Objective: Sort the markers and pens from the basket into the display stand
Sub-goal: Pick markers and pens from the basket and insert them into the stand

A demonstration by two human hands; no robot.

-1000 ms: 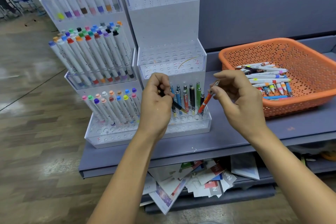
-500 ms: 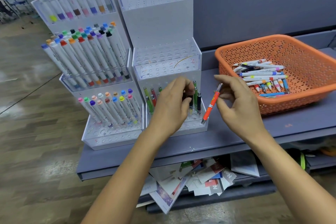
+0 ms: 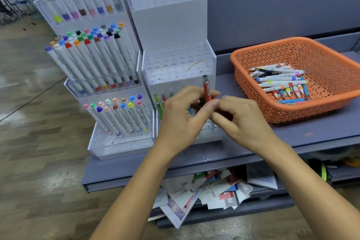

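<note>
An orange pen [image 3: 206, 88] stands upright in front of the clear right display stand [image 3: 175, 25]. My left hand [image 3: 181, 117] pinches it between thumb and fingers. My right hand [image 3: 241, 121] has its curled fingertips on the pen's lower end, right beside the left thumb. Behind my left hand, the stand's bottom tier holds several pens [image 3: 158, 103]; most are hidden. Its middle and top tiers hold nothing. The orange basket [image 3: 292, 42] at right holds several markers and pens [image 3: 280, 82].
The left display stand [image 3: 120, 142] is filled with white markers with coloured caps on three tiers. Both stands and the basket sit on a grey shelf [image 3: 311, 136]. Loose papers [image 3: 214, 189] lie on the shelf below. Wooden floor lies at left.
My left hand set a dark pen into the bottom tier, then moved right to meet the right hand. The orange pen went from slanted to upright, now held between both hands.
</note>
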